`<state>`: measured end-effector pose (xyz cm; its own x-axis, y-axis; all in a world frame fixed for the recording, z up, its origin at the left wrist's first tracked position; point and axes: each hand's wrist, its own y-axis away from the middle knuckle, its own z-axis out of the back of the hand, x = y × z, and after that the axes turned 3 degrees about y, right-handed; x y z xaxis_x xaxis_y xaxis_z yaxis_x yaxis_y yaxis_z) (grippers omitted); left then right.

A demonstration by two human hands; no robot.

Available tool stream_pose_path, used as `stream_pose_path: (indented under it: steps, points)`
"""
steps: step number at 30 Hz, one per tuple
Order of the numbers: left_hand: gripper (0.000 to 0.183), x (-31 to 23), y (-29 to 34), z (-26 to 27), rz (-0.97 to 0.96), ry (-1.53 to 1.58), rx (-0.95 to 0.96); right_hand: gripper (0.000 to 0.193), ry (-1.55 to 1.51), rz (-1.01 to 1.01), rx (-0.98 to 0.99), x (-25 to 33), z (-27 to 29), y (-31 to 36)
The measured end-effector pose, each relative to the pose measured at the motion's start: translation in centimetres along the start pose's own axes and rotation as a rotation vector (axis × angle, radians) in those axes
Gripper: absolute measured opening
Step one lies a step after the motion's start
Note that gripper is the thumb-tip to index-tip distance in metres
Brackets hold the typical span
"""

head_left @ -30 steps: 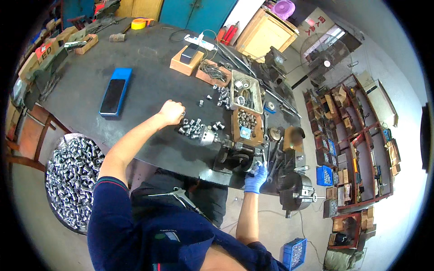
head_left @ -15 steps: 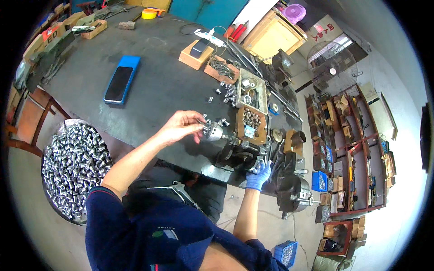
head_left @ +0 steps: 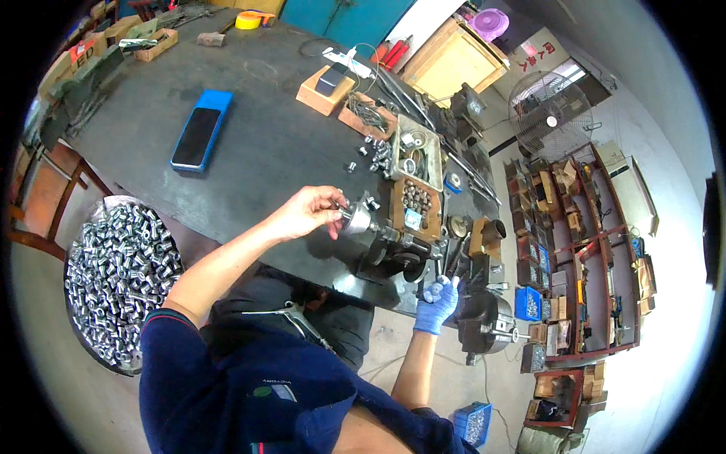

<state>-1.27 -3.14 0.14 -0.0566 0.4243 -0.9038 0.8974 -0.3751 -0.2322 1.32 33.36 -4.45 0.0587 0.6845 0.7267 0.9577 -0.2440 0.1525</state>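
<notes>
1. Because the round metal chuck (head_left: 358, 220) faces leftward on the worktop (head_left: 249, 110), its open end lies toward the bare left hand (head_left: 314, 212), just to the right of that hand's fingertips. Its long axis runs roughly left to right, tilting slightly down toward the dark bench machine (head_left: 397, 259) that carries it.

2. Left hand, the nearer of the two to the chuck's face: the thumb and fingers are brought together in a pinch, seemingly on a small metal part (head_left: 345, 213) at the mouth of the chuck. The fingers partly hide this part; whether it sits inside the chuck cannot be told.

3. Right hand (head_left: 437, 303), in a blue glove: it lies at the machine's right-hand end, on the side nearer the body. Some fingers appear curled and one more extended; whether they close on a handle cannot be told.

4. Surroundings: loose metal fittings (head_left: 372, 203) lie just beyond the chuck. A cardboard box (head_left: 416, 233) of rounded metal pieces stands behind the machine. To the far left, beside the worktop, is a large heap of shiny fittings (head_left: 121, 287).
</notes>
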Motion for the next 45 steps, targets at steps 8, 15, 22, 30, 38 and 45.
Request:
stream_pose_path:
  steps: [8, 15, 22, 30, 38, 45]
  points:
    - [0.015, -0.1, -0.2, 0.3, -0.031, -0.103, 0.028, 0.043, 0.098, 0.055, 0.157, 2.9, -3.0, 0.2]
    - [0.02, -0.5, -0.3, 0.3, -0.006, -0.169, 0.033, 0.042, -0.093, -0.083, 0.461, 4.8, -5.2, -6.6]
    - [0.016, -0.2, -0.3, -0.4, -0.078, -0.224, -0.06, 0.04, -0.045, -0.116, 0.272, -0.2, -1.9, -12.9]
    - [0.013, 0.2, -0.5, -1.0, -0.03, -0.105, -0.14, 0.033, 0.144, -0.025, -0.1, -2.4, -0.9, -4.3]
    - [0.017, 0.9, -0.2, -0.6, -0.084, -0.156, -0.153, 0.041, 0.136, -0.034, 0.163, 1.5, -1.0, -0.1]
    - [0.012, 0.4, -0.2, -1.4, 0.009, -0.087, -0.228, 0.029, 0.132, -0.095, 0.095, -1.1, 1.7, -3.0]
